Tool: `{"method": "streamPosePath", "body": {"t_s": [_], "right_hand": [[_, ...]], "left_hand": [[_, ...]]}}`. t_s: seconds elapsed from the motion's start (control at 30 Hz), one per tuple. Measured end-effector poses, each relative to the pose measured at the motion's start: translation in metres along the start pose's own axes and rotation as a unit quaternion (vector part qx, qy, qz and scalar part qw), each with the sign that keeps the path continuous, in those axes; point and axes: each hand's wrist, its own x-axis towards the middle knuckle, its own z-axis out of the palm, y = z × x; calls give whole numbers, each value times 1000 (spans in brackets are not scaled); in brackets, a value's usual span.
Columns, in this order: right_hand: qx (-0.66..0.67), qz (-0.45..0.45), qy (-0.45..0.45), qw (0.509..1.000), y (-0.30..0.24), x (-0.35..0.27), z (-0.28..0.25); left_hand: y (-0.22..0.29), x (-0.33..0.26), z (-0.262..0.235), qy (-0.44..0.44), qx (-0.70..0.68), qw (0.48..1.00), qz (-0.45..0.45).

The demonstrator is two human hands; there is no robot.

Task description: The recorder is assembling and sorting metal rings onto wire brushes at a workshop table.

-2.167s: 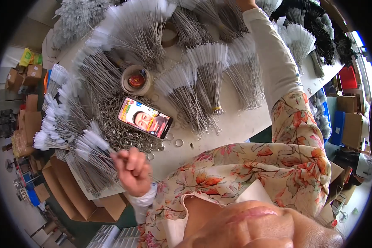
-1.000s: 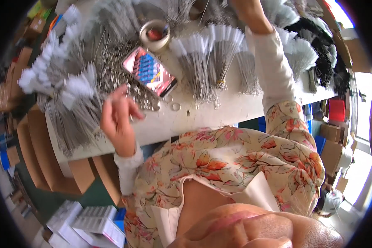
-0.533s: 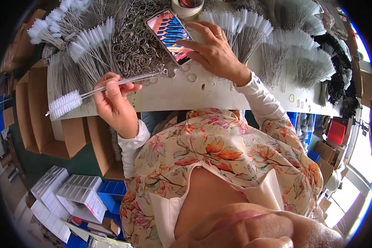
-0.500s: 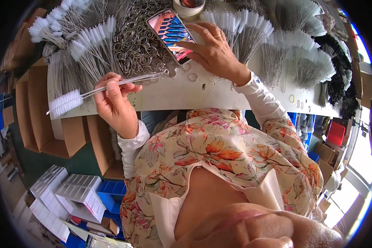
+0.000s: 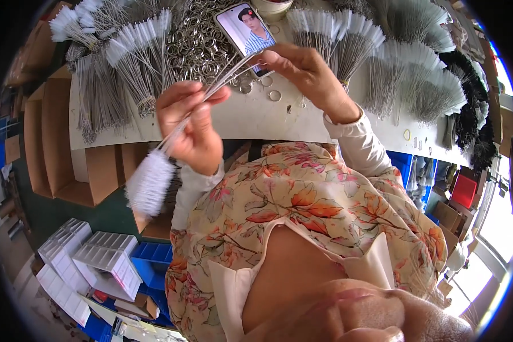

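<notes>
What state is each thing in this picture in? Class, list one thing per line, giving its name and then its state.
Left hand: closed around wire brush stems.
Right hand: pinching the stems' far ends.
Bundle of white brushes: held, bristle ends pointing down off the table.
Phone: lying flat, screen lit.
Metal rings: heaped loose on the table.
Clear plastic trays: stacked on the floor.

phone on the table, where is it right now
In the head view the phone lies top centre on the white table, beside the metal rings, just above the right hand.

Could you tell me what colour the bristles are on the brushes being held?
White, on the wire-handled brushes; head view.
</notes>
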Motion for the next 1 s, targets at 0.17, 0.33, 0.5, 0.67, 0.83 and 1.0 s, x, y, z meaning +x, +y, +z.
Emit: {"method": "streamPosePath", "body": {"t_s": [0.17, 0.33, 0.5, 0.67, 0.83, 1.0], "right_hand": [[391, 49, -11, 919, 13, -24, 15], [568, -2, 116, 815, 24, -41, 13], [449, 5, 89, 889, 15, -73, -53], [-625, -26, -62, 778, -6, -119, -93], [-722, 51, -95, 683, 53, -142, -44], [-202, 121, -65, 970, 27, -119, -24]], "left_hand": [[-7, -5, 32, -137, 27, 989, 42], [-25, -35, 68, -206, -13, 978, -9], [-24, -55, 66, -314, 82, 945, 39], [-26, -84, 46, -418, 50, 899, -118], [-32, -93, 46, -469, 62, 865, -166], [-17, -82, 41, -411, 11, 899, -153]]}}
